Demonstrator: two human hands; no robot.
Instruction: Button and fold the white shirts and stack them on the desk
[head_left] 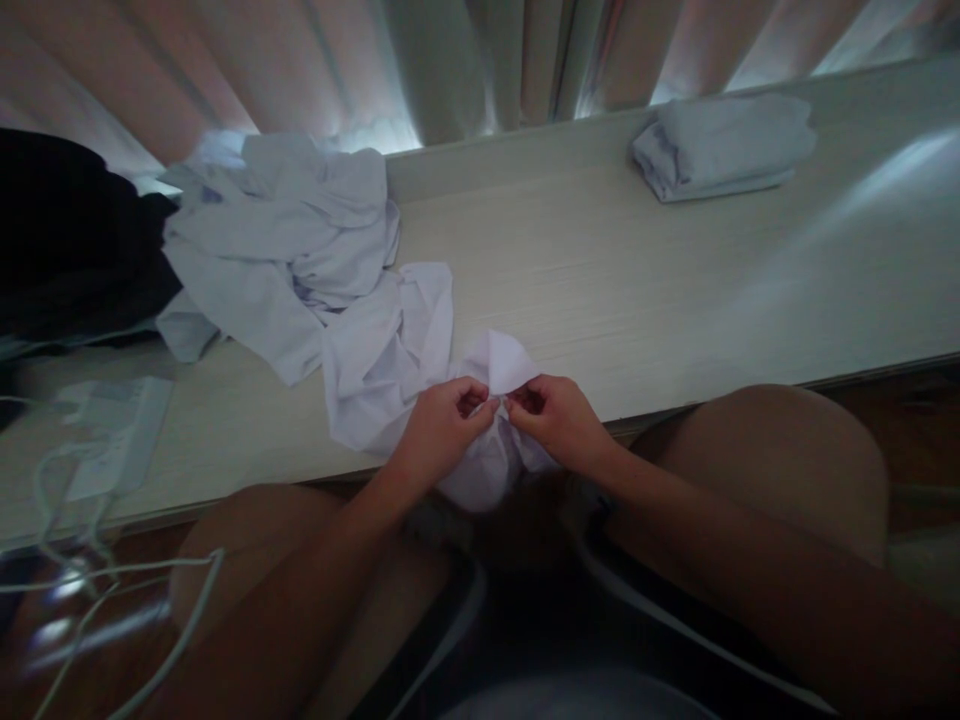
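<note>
White garment point(409, 372), head view: bunched at the counter's point(540, 260) near edge, part lying on top, part hanging over. Left hand point(452, 412) and right hand point(556, 415) each pinch it between thumb and fingers, tips nearly meeting — a pale flap point(510, 362) stands up just beyond them. Whatever sits between the pinches is too small to tell. Best practice, I'd say: hold one pinch steady, do the fine work with the other, keep the fabric untwisted. Bring more of the overhang onto the counter so its weight doesn't tug. Loose white heap point(285, 220) toward the far left corner runs right up to the garment — can't tell if they're joined, so avoid yanking.
</note>
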